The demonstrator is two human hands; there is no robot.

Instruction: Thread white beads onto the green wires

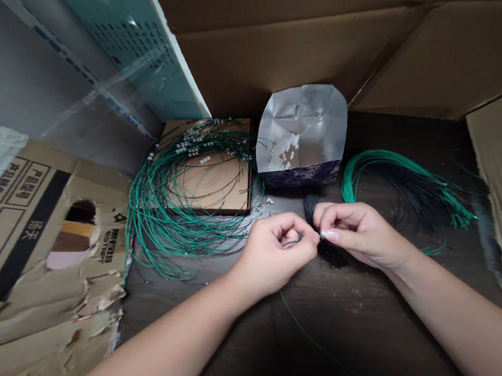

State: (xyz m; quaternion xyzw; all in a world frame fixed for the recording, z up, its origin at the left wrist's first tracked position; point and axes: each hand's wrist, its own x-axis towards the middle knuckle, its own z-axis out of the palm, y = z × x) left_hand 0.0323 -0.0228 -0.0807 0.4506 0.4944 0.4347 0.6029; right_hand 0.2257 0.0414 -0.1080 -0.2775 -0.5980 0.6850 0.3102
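The left hand (pixel 277 252) is curling, with its thumb and finger pinching a thin green wire (pixel 289 308). The right hand (pixel 361 231) is curling too, and its thumb and finger are pinching a tiny pale bit (pixel 322 235) right by the left fingertips. The fingers are hiding most of it, so I cannot tell if it is sitting on the wire. The wire's long tail is hanging below the left hand, over the dark worktop (pixel 352 313). A black wire bundle (pixel 308 204) is lying behind the hands, and they are covering part of it. On the left, a big green wire tangle (pixel 149 219) is spreading over a flat brown box (pixel 233 180). Past the hands, a silver bag (pixel 325 133) is standing open, holding little white bits (pixel 283 150). Another green wire bunch (pixel 372 156) is bending on the right. Big cardboard (pixel 309 50) is standing at the back.
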